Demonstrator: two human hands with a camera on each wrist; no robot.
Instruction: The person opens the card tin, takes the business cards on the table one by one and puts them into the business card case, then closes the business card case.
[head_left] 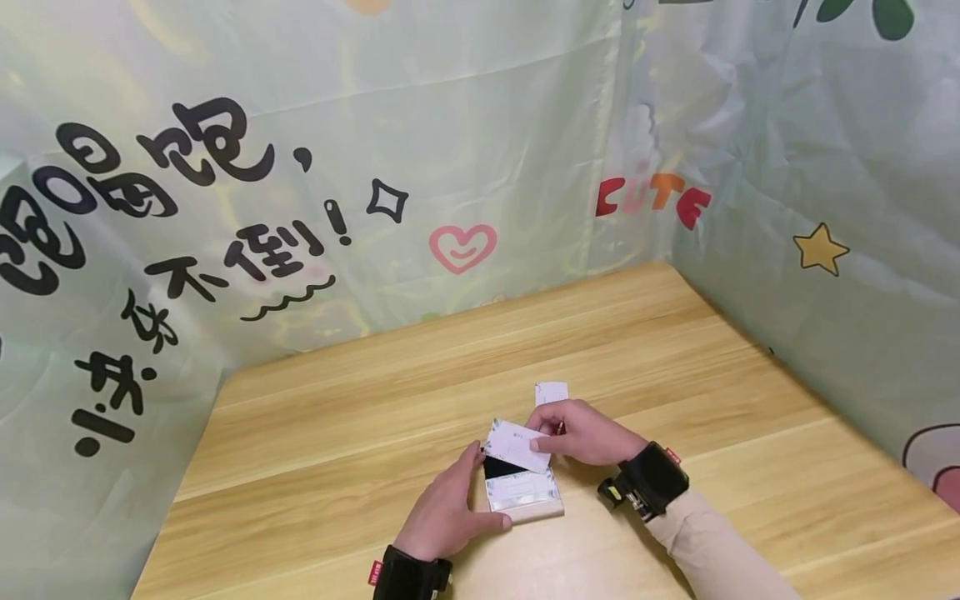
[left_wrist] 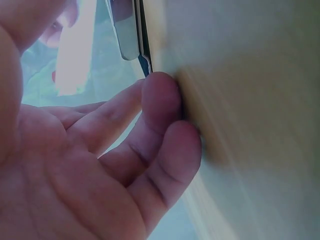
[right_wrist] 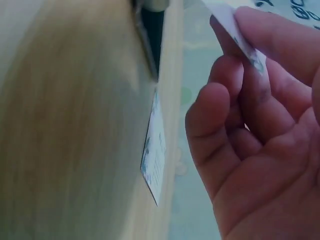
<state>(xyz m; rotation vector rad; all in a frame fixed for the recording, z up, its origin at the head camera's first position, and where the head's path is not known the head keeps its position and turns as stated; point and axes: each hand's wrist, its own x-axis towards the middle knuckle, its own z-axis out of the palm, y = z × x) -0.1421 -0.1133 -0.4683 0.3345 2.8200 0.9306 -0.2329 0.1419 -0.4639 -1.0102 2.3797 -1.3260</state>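
An open, flat card case (head_left: 540,512) with a pale metallic front and a dark inside lies on the table. A white card (head_left: 517,487) with leaf print sits in its near half. My left hand (head_left: 442,512) holds the case by its left side, thumb at the near corner and fingertips by the far corner. Over the case, my right hand (head_left: 588,433) pinches another white card (head_left: 510,442) between thumb and fingers, tilted and covering part of the dark inside. Beyond that hand a further white card (head_left: 551,390) lies flat on the table, partly hidden.
The wooden table (head_left: 337,442) meets printed cloth walls at the back, with a heart (head_left: 462,248) and lettering on one and a star (head_left: 821,248) on the right one. Black camera bands sit on both wrists.
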